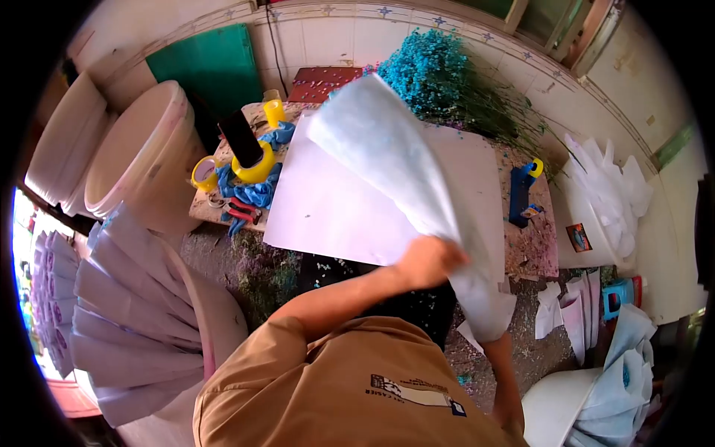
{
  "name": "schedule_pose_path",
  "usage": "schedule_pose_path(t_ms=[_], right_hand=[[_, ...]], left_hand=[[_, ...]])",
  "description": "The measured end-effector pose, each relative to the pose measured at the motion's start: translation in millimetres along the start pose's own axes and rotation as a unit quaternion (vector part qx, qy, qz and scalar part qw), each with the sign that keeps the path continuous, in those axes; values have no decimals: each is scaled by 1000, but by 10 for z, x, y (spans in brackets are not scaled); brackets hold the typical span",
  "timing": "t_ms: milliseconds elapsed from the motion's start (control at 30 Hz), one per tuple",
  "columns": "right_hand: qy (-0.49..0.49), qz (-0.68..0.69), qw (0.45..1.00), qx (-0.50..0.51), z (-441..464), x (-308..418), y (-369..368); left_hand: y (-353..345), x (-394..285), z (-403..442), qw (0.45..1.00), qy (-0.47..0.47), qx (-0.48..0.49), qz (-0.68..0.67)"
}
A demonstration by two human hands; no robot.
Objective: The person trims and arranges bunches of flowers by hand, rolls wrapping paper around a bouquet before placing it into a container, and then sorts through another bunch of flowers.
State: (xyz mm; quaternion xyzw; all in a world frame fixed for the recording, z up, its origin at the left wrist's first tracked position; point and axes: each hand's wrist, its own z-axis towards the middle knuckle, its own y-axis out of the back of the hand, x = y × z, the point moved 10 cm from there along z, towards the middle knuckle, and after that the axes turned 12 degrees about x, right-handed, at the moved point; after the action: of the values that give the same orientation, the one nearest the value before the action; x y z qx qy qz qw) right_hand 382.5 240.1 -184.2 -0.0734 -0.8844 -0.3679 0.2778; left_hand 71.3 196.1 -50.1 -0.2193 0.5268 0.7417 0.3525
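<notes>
A long cone-shaped bouquet wrapped in pale blue-white paper (398,167) slants across the table, its wide end up and away from me and its narrow end near my body. My left hand (433,262), slightly blurred, is closed at the left edge of the wrap, around its lower half. At the narrow end, my right hand (497,346) holds the bottom of the bouquet; its fingers are mostly hidden behind the paper. Beneath lies a large white sheet (335,201) on the table. Whatever is inside the wrap is hidden.
Blue-dyed flowers with green stems (436,74) lie at the table's back. Yellow tape rolls (253,165), red-handled pruners (244,210) and a blue tape dispenser (519,197) sit along its sides. A bucket of wrapped bundles (212,313) stands left; another bucket (558,402) stands lower right.
</notes>
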Motion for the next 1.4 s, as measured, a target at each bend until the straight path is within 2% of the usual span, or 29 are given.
schedule_pose_path(t_ms=[67, 100, 133, 167, 200, 233, 267, 333, 400, 433, 467, 500, 533, 600, 633, 700, 767, 800, 833, 900, 933, 1000, 1033, 1100, 1200, 1267, 1300, 1400], right_hand=[[171, 83, 975, -115, -254, 495, 360], [133, -32, 988, -67, -248, 590, 414], [133, -32, 988, -66, -251, 590, 439], [188, -27, 974, -127, -339, 679, 551], [218, -148, 949, -171, -375, 706, 592], [238, -263, 906, -229, -428, 715, 621], [239, -270, 905, -224, -343, 634, 713], [-31, -343, 899, -271, -160, 146, 1057], [65, -285, 922, -255, -124, 398, 1168], [67, -301, 916, -258, -50, 390, 1248], [71, -316, 909, -262, 62, 378, 1353], [112, -363, 874, -302, 157, 421, 1522], [152, -409, 833, -340, 223, 509, 1609], [97, -492, 791, -349, 213, 1089, 1722], [100, -495, 790, -349, 285, 1191, 1777], [36, -314, 866, -388, 422, 1066, 2188], [151, -87, 925, -337, 1015, 815, 2224], [152, -115, 924, -331, 1118, 1130, 1938], [116, -140, 951, -249, 1157, 1559, 1548], [12, -280, 935, -216, 1381, 1836, 1043], [38, -282, 923, -261, 1467, 1838, 972], [115, -195, 941, -251, 1639, 1608, 1098], [99, -195, 942, -254, 1631, 1471, 1215], [60, -305, 885, -347, 1365, 1304, 1554], [-114, -397, 850, -326, 1188, 505, 2189], [-133, -377, 833, -382, 871, -409, 2918], [-188, -318, 840, -396, 583, -631, 3172], [-130, -332, 820, -448, 252, -760, 3558]], left_hand=[[-591, -736, 53, 979, -76, 190, 24], [-865, -1053, 20, 954, -52, 291, 42], [-1339, -1163, -44, 936, -32, 349, 23], [-1469, -1408, -102, 937, -126, 324, 14], [-1587, -1642, -194, 930, -220, 294, 10], [-1616, -1576, -225, 904, -212, 372, -12], [-1611, -1494, -251, 872, -205, 444, -32], [-859, -1550, -345, 829, -199, 514, -96], [-113, -1272, -168, 877, -213, 357, -240], [423, -1026, -64, 936, -242, 179, -181], [849, -711, 24, 973, -209, 73, -65], [1168, -322, 101, 979, -186, 4, 79], [1449, 171, 184, 986, -36, -50, 156], [1649, 870, 57, 919, 99, -132, 359], [1536, 1094, -18, 918, 102, -135, 359], [1342, 1541, -112, 901, 169, -111, 384], [1325, 1459, -128, 898, 182, -123, 381], [1330, 1428, -138, 903, 179, -129, 368], [1301, 1439, -146, 906, 180, -122, 364], [1331, 1456, -137, 905, 176, -132, 364], [1326, 1472, -129, 908, 172, -127, 360], [1327, 1490, -149, 909, 166, -134, 359], [1357, 1459, -158, 912, 163, -134, 352], [1366, 1471, -146, 914, 169, -127, 346], [1341, 1537, -132, 913, 164, -124, 351], [1348, 1540, -129, 916, 170, -114, 345], [1320, 1522, -114, 924, 162, -101, 332], [1075, 1433, -12, 937, 139, -73, 312]])
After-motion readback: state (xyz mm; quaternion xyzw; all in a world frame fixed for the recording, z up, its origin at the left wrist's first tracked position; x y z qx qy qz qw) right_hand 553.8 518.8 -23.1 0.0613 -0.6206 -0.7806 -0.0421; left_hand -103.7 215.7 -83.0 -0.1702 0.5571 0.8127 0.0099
